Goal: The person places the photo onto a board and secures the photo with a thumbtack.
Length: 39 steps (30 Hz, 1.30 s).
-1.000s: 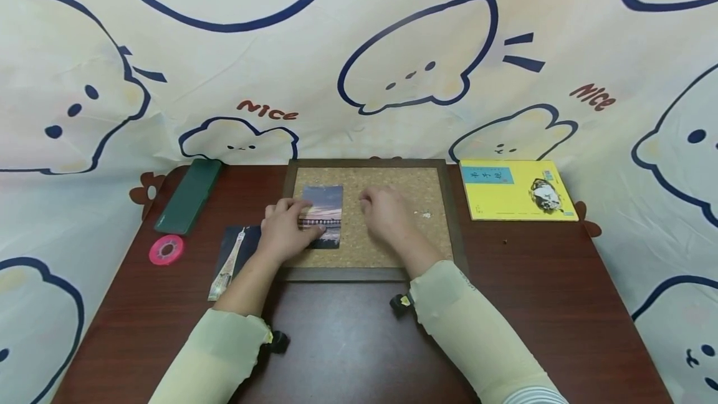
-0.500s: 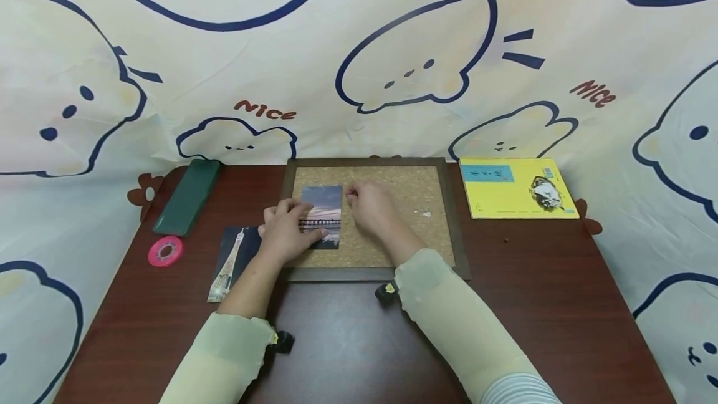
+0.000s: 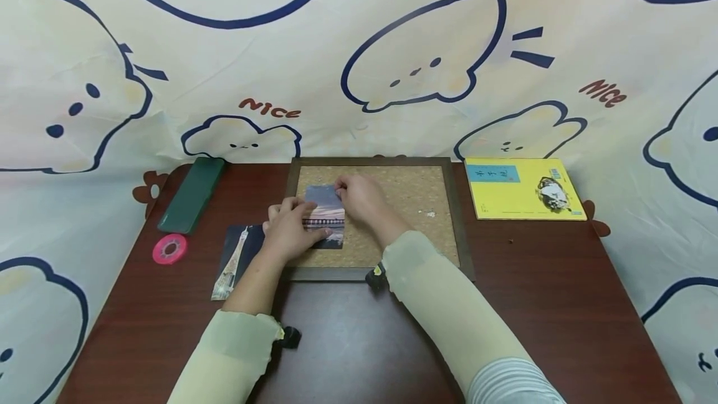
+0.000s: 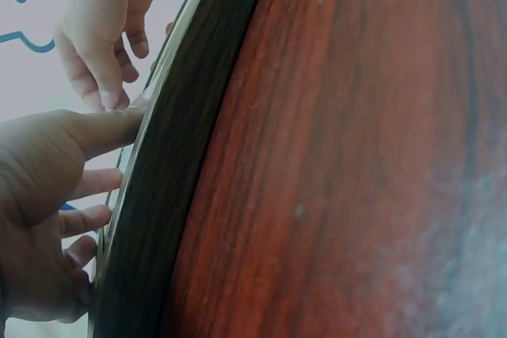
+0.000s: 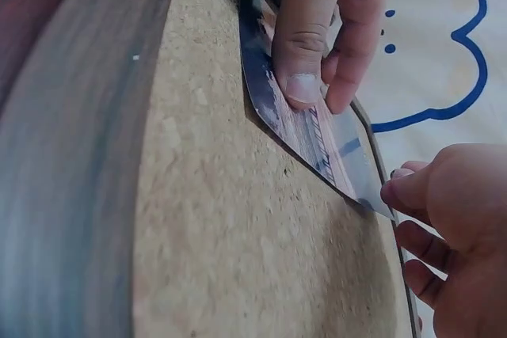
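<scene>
**Two hands steady a photo card on the cork board**

The dark wooden table (image 3: 561,304) carries everything, and the framed cork board (image 3: 415,229) sits at its 12 o'clock edge, flat, so a card can lie on it without sliding. On the board's 9 o'clock half lies the photo card (image 3: 327,220), a sunset scene.

The left hand (image 3: 288,232) lies over the card's 9 o'clock side, thumb and fingers pressing it flat against the cork, seemingly to keep it from shifting. The right hand (image 3: 359,197) reaches the card's 1 o'clock corner with fingers curled; its fingertips (image 5: 400,187) meet that corner in the right wrist view, though whether they pinch something small there I cannot tell.

A second card showing a tower (image 3: 234,260) lies off the board at 8 o'clock, within reach. A yellow book (image 3: 524,189) rests at 2 o'clock, a green case (image 3: 192,194) at 10 o'clock, and a pink tape roll (image 3: 169,249) at 9 o'clock.
</scene>
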{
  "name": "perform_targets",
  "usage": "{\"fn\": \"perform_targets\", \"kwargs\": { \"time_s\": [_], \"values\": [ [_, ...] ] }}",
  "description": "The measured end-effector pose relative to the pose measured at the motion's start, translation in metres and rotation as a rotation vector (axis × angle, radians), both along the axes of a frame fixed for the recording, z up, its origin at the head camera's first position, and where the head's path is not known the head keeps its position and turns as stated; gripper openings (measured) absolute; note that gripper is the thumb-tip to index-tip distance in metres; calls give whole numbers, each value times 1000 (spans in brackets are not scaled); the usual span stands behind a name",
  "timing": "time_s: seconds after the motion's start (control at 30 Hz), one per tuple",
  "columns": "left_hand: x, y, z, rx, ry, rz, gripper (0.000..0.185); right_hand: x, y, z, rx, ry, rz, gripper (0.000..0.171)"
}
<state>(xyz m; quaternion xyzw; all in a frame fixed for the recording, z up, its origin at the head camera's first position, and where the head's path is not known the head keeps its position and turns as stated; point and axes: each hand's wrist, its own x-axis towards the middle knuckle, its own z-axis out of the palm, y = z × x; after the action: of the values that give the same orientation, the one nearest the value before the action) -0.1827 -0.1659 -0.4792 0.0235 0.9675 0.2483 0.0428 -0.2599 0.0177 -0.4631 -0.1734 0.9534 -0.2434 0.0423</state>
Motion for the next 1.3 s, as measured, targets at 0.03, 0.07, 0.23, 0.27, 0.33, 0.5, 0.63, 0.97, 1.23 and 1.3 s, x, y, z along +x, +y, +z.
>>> {"fn": "perform_targets", "kwargs": {
  "time_s": [0.03, 0.07, 0.23, 0.27, 0.33, 0.5, 0.63, 0.97, 1.23, 1.3],
  "values": [
    [0, 0, 0, 0, 1, 4, 72, -2, -2, 0, -1, -10, 1, 15],
    [0, 0, 0, 0, 2, 3, 72, -3, -4, -1, -2, -18, 0, 15],
    [-1, 0, -2, -3, 3, -1, 73, -11, -11, -5, -9, -17, 3, 16],
    [-1, -1, -2, -6, 6, -1, 73, -13, -12, -6, -8, -17, 6, 16],
    [-2, -2, -3, -8, 9, -1, 74, -16, -15, -7, 0, -20, 14, 17],
    [-2, -3, -3, -10, 11, -5, 72, -21, -19, -7, 30, -51, 19, 16],
    [-4, -3, -3, -15, 6, -7, 71, -24, -21, -8, 33, -47, 28, 13],
    [-4, -2, -4, -34, -2, 6, 71, -28, -25, -10, 26, -113, 12, 17],
    [-4, -3, -4, -29, 2, 6, 71, -33, -27, -9, 36, -165, -13, 19],
    [-4, -2, -4, -32, 0, 7, 71, -35, -28, -8, 51, -170, -13, 19]
  ]
}}
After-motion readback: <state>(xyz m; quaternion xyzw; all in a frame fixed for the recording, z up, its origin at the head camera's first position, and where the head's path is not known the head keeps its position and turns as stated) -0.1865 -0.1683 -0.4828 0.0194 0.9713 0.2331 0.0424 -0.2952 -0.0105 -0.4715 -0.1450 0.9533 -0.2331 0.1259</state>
